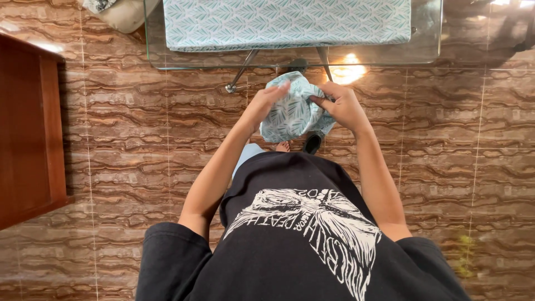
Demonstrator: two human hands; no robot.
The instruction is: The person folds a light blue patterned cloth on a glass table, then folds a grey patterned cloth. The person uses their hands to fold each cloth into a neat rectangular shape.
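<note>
I hold a small bunched cloth, pale teal with a white leaf pattern, in front of my body. My left hand grips its left side with the fingers stretched over the top. My right hand pinches its right side. A larger cloth of the same pattern lies spread flat on the glass table just beyond my hands.
The glass table stands on metal legs over a brown marble-patterned tile floor. A dark wooden piece of furniture stands at the left edge. A pale cushion-like object sits at the top left. My feet show below the cloth.
</note>
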